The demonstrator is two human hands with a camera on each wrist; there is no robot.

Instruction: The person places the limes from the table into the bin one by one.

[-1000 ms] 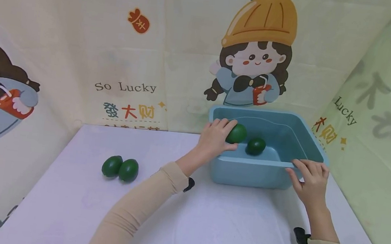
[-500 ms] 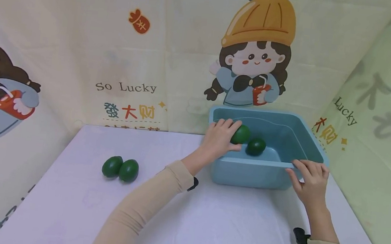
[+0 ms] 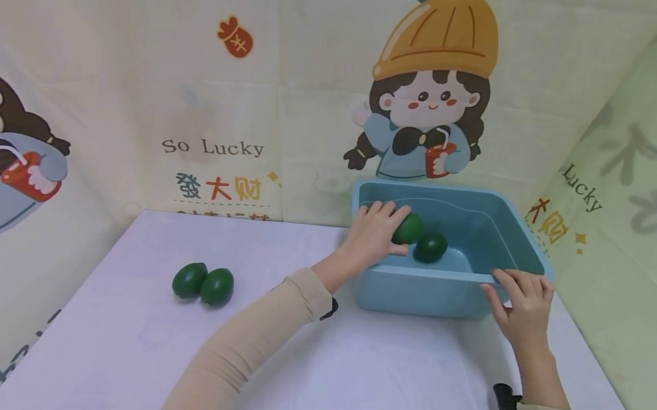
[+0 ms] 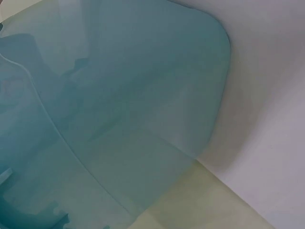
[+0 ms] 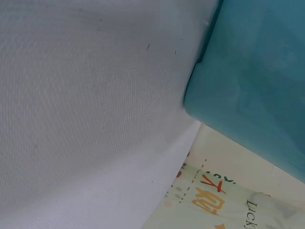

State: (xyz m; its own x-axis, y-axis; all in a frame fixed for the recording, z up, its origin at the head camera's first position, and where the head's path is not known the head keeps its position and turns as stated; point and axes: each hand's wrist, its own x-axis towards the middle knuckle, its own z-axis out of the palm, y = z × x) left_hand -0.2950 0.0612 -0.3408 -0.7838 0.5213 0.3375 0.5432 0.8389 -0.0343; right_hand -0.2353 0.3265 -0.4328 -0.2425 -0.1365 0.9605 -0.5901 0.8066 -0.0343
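Note:
A blue plastic tub (image 3: pixel 416 293) stands at the back right of the white table. My left hand (image 3: pixel 375 234) reaches over its near left rim and grips a dark green avocado (image 3: pixel 410 228) inside the tub. A second avocado (image 3: pixel 430 246) lies on the tub floor just right of it. My right hand (image 3: pixel 520 305) rests on the tub's near right rim, fingers over the edge. Two more avocados (image 3: pixel 202 283) lie side by side on the table at the left. The left wrist view shows only the tub's wall (image 4: pixel 119 119), and the right wrist view only its corner (image 5: pixel 252 81).
The table (image 3: pixel 345 383) wears a white cloth and is walled in by cartoon-printed curtains (image 3: pixel 226 85) at the back and both sides. The tub sits close to the right curtain.
My left hand has carried the avocado a little further right and lower inside the tub, closer to the one lying there. The right hand has stayed on the rim.

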